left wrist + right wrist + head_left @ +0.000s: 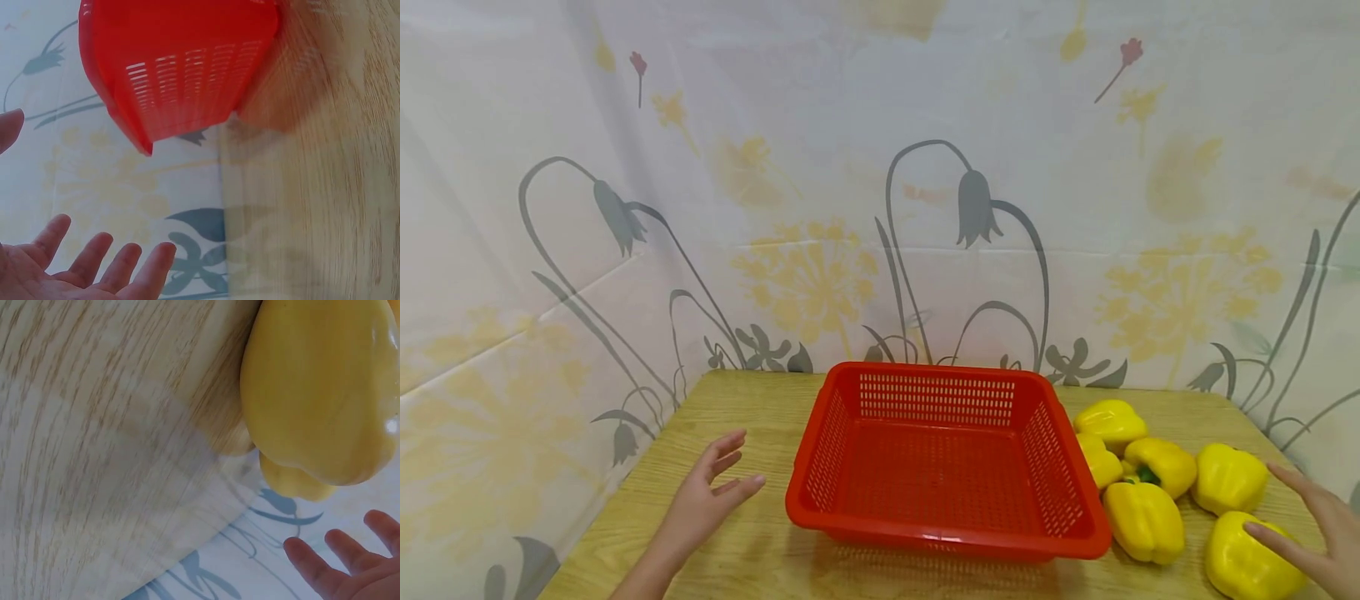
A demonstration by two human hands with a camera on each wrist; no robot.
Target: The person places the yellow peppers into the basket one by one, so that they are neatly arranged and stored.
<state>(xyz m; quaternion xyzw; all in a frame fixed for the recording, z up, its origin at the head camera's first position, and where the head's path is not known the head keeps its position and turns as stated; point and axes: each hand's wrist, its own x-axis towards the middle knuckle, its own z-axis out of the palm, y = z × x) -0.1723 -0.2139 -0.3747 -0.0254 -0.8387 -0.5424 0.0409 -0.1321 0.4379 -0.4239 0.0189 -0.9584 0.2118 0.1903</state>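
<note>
An empty red slotted basket (947, 542) stands in the middle of the wooden table (752, 408). Several yellow bell peppers lie to its right. My left hand (741, 460) hovers open just left of the basket, fingers spread and holding nothing. In the left wrist view the palm (75, 269) faces the basket's side wall (181, 69). My right hand (1273, 500) reaches in open at the right edge. Its fingers stretch over the nearest pepper (1247, 567) and beside another pepper (1228, 477). In the right wrist view the fingers (350, 562) are apart from a pepper (319, 394).
A flowered cloth (880, 208) hangs behind the table and along its left and right sides. More peppers (1142, 521) crowd against the basket's right wall. Bare wood lies left of the basket and in front of it.
</note>
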